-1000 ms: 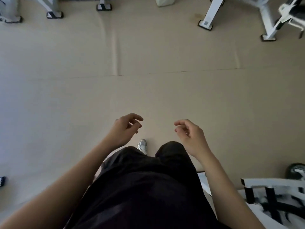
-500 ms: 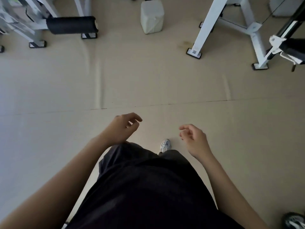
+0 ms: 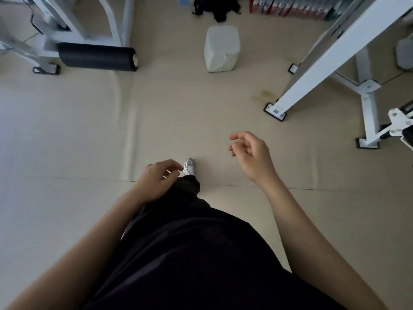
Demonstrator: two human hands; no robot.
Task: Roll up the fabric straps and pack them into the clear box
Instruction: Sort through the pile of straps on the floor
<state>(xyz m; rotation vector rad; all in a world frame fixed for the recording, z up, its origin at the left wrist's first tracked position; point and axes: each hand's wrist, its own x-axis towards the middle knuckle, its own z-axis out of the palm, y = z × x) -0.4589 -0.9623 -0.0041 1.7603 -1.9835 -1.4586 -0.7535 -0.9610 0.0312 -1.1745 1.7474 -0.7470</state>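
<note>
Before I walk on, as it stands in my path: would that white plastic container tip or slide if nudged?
The white container looks squat and flat-sided, so it would probably slide rather than roll. One face shows a crease, so the walls may flex. Weight is unclear: its fill does not show.

Bare forearms, black clothing [image 3: 190, 253], one white patterned sneaker [image 3: 189, 167].

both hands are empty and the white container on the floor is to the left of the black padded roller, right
Not quite. In the head view the left hand and the right hand do hold nothing, but the white container stands to the right of the black padded roller, not to its left.
</note>
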